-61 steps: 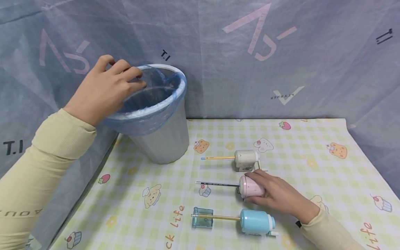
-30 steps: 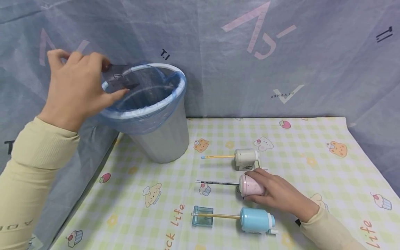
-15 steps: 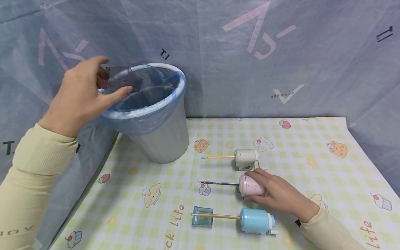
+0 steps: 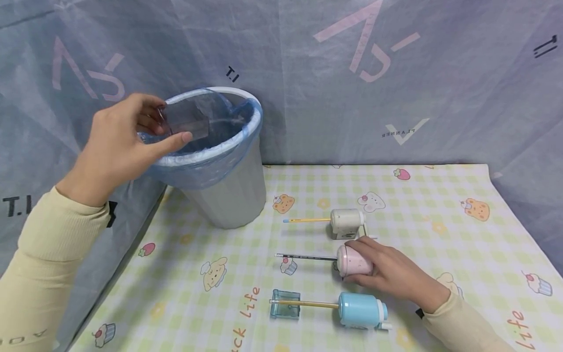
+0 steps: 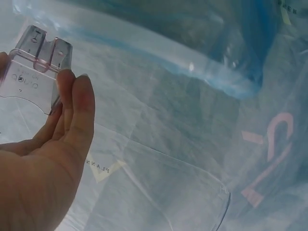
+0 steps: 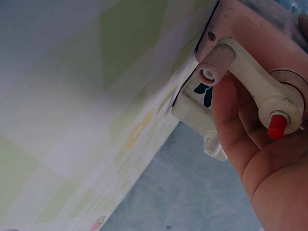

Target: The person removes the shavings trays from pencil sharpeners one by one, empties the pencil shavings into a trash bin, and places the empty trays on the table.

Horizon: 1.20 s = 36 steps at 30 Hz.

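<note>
My left hand (image 4: pixel 115 146) pinches a clear, smoky shavings drawer (image 4: pixel 189 124) between thumb and fingers, tilted over the mouth of the lined bin (image 4: pixel 230 208). Seen in the left wrist view, the drawer (image 5: pixel 31 72) has see-through walls with faint printing. On the table my right hand (image 4: pixel 391 274) grips the body of a pink crank pencil sharpener (image 4: pixel 354 261). A black pencil (image 4: pixel 310 257) sticks out of its front to the left. In the right wrist view its cream crank (image 6: pixel 252 77), with a red-tipped axle, shows beside the fingers.
Behind the pink sharpener stands a whitish sharpener (image 4: pixel 345 223) holding a yellow pencil (image 4: pixel 308 220). In front is a blue sharpener (image 4: pixel 358 309) with a gold-coloured pencil (image 4: pixel 318 304) above a teal drawer (image 4: pixel 286 312). A blue bag (image 4: pixel 211 178) lines the bin; a grey cloth hangs behind.
My left hand has moved left, then slightly down and right, turning the drawer so it shows beyond the fingers. My right hand stays on the pink sharpener.
</note>
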Motion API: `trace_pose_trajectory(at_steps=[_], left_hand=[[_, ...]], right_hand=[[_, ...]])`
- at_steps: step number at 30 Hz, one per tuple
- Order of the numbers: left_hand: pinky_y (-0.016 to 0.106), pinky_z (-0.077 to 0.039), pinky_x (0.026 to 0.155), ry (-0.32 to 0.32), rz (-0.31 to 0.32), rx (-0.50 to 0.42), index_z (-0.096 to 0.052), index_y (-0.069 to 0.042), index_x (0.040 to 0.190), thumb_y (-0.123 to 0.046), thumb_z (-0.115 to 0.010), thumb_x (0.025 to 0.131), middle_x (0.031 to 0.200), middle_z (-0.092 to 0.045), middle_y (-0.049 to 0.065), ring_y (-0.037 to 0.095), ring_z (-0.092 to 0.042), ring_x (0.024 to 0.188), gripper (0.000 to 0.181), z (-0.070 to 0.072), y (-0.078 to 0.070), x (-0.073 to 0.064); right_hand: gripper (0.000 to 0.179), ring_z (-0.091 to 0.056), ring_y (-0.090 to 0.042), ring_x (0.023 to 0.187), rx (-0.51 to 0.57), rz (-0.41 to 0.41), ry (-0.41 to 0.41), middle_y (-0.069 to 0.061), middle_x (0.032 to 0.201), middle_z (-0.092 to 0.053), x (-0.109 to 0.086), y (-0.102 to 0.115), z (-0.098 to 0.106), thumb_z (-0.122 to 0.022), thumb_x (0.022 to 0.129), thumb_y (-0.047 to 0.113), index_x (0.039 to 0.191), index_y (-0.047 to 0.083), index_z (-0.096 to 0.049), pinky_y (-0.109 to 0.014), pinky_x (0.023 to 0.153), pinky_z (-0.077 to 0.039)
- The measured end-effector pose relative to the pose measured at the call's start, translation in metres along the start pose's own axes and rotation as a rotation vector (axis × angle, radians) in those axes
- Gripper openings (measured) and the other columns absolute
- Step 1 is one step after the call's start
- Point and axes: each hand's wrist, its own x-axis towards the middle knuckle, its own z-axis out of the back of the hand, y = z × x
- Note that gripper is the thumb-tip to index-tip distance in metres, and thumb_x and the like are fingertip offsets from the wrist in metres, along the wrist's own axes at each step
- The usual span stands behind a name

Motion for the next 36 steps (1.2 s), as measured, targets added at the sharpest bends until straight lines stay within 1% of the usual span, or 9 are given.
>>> trace_pose_trajectory(at_steps=[3, 7, 10, 12, 17, 23, 28, 32, 36], left_hand=[[0.016, -0.04, 0.078, -0.008, 0.003, -0.024, -0.065, -0.002, 0.137, -0.032, -0.089, 0.089, 0.106, -0.073, 0.016, -0.013, -0.052, 0.084, 0.062, -0.003, -0.004, -0.007], [0.016, -0.042, 0.08, -0.014, -0.015, -0.036, -0.065, -0.003, 0.136, -0.031, -0.09, 0.088, 0.106, -0.073, 0.013, 0.008, -0.064, 0.089, 0.062, -0.005, -0.013, -0.016], [0.016, -0.042, 0.081, -0.014, -0.055, -0.03, -0.064, -0.003, 0.136, -0.028, -0.091, 0.086, 0.105, -0.073, 0.014, 0.027, -0.069, 0.091, 0.061, -0.007, -0.019, -0.022], [0.016, -0.043, 0.082, -0.007, -0.078, -0.029, -0.064, -0.002, 0.135, -0.025, -0.092, 0.086, 0.104, -0.073, 0.014, 0.03, -0.07, 0.091, 0.061, -0.008, -0.022, -0.026], [0.021, -0.045, 0.084, 0.019, -0.112, -0.029, -0.063, -0.001, 0.136, -0.022, -0.093, 0.084, 0.104, -0.074, 0.013, 0.029, -0.072, 0.091, 0.064, -0.013, -0.028, -0.038], [0.025, -0.051, 0.076, 0.047, -0.154, -0.05, -0.062, -0.001, 0.135, -0.019, -0.094, 0.081, 0.104, -0.074, 0.012, 0.028, -0.073, 0.092, 0.065, -0.023, -0.03, -0.051], [0.045, -0.057, 0.082, 0.076, -0.195, -0.094, -0.063, 0.0, 0.132, -0.014, -0.095, 0.079, 0.108, -0.071, 0.011, 0.027, -0.072, 0.091, 0.064, -0.04, -0.028, -0.06], [0.044, -0.057, 0.081, 0.115, -0.227, -0.116, -0.063, -0.002, 0.131, -0.013, -0.096, 0.077, 0.107, -0.07, 0.008, 0.024, -0.07, 0.092, 0.064, -0.056, -0.027, -0.069], [0.045, -0.057, 0.083, 0.192, -0.204, -0.141, -0.062, -0.003, 0.131, -0.015, -0.093, 0.081, 0.108, -0.069, 0.007, 0.022, -0.067, 0.094, 0.06, -0.068, -0.03, -0.077]], right_hand=[[0.059, -0.056, 0.001, 0.085, 0.001, 0.0, -0.002, 0.007, 0.116, -0.062, 0.0, 0.0, 0.0, -0.091, 0.087, 0.038, 0.134, 0.014, -0.064, -0.027, 0.069, -0.053], [0.06, -0.056, 0.001, 0.085, 0.0, 0.001, -0.005, 0.007, 0.116, -0.062, 0.0, 0.001, 0.001, -0.091, 0.087, 0.038, 0.134, 0.013, -0.064, -0.027, 0.069, -0.053], [0.06, -0.056, 0.001, 0.085, -0.001, 0.001, -0.005, 0.007, 0.116, -0.062, 0.0, 0.001, 0.0, -0.091, 0.087, 0.038, 0.134, 0.013, -0.064, -0.027, 0.069, -0.053], [0.059, -0.056, 0.001, 0.085, -0.001, 0.0, -0.005, 0.007, 0.116, -0.061, 0.0, 0.0, 0.0, -0.091, 0.087, 0.039, 0.134, 0.014, -0.064, -0.027, 0.069, -0.054], [0.059, -0.056, 0.001, 0.085, 0.003, 0.002, -0.004, 0.008, 0.117, -0.062, 0.0, 0.0, 0.001, -0.09, 0.088, 0.041, 0.134, 0.015, -0.065, -0.027, 0.07, -0.054], [0.059, -0.056, 0.001, 0.086, 0.006, 0.01, -0.003, 0.007, 0.118, -0.062, 0.001, -0.001, 0.002, -0.089, 0.089, 0.042, 0.135, 0.015, -0.065, -0.027, 0.07, -0.054], [0.059, -0.056, 0.001, 0.086, -0.002, 0.016, -0.003, 0.008, 0.118, -0.062, 0.002, -0.002, 0.002, -0.089, 0.089, 0.042, 0.135, 0.015, -0.065, -0.028, 0.07, -0.054], [0.059, -0.057, 0.0, 0.087, -0.004, 0.011, -0.001, 0.006, 0.119, -0.062, 0.001, -0.002, 0.002, -0.09, 0.088, 0.039, 0.135, 0.013, -0.065, -0.028, 0.07, -0.054], [0.06, -0.057, 0.0, 0.087, 0.004, -0.001, 0.004, 0.004, 0.119, -0.063, 0.0, -0.001, 0.0, -0.09, 0.088, 0.039, 0.135, 0.012, -0.065, -0.028, 0.07, -0.054]])
